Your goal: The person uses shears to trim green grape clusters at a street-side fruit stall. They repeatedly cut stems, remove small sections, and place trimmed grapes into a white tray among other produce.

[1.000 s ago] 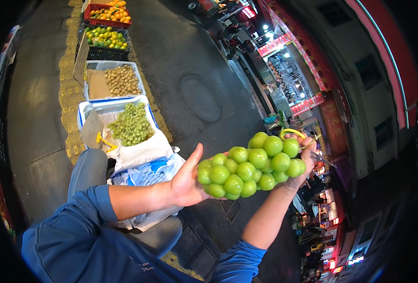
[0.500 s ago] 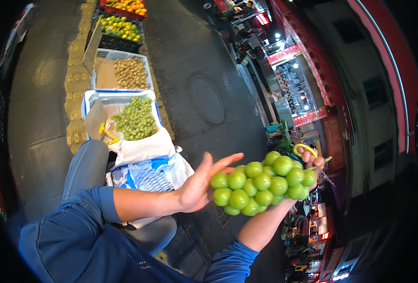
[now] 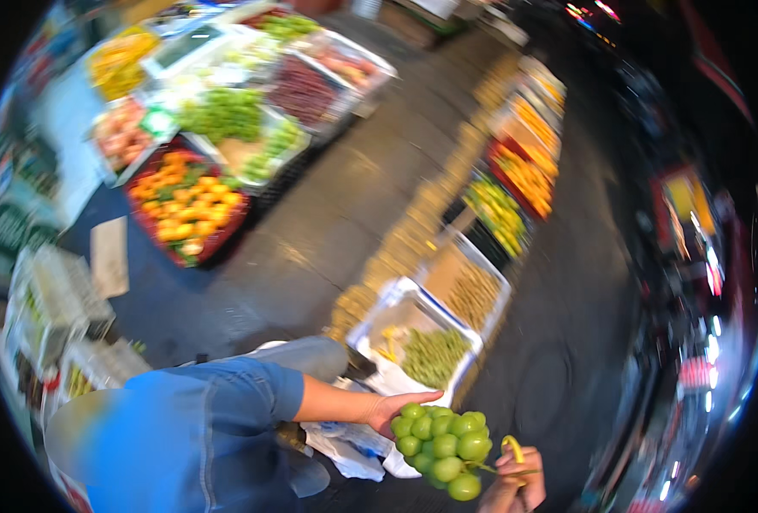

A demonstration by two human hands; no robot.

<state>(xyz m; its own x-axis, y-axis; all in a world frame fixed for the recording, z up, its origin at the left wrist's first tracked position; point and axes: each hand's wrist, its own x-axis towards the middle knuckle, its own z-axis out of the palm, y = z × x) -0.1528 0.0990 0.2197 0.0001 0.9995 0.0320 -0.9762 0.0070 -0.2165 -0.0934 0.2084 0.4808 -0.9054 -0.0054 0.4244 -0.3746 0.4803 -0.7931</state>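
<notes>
A bunch of large green grapes (image 3: pixel 443 440) hangs between my two hands at the lower middle. My left hand (image 3: pixel 387 413) cups the bunch's left end, its thumb stretched along the top and its other fingers hidden behind the grapes. At the lower right, my right hand (image 3: pixel 520 479) is closed around the bunch's stem (image 3: pixel 503 470). A yellow loop handle (image 3: pixel 512 446), seemingly of scissors, sticks up from that same hand; the rest of the tool is hidden or blurred. Just beyond the bunch stands a white crate of smaller green grapes (image 3: pixel 435 357).
A row of crates runs away to the upper right, with small brown fruit (image 3: pixel 473 295), green-yellow citrus (image 3: pixel 496 212) and orange fruit (image 3: pixel 524 175). At left stand a red basket of orange fruit (image 3: pixel 188 205) and several fruit trays. White plastic sheeting (image 3: pixel 345 445) lies by my leg.
My view has swung left, bringing the fruit stand at left into sight. The grapes and both hands now sit lower in the picture, and my left hand overlaps the bunch's end.
</notes>
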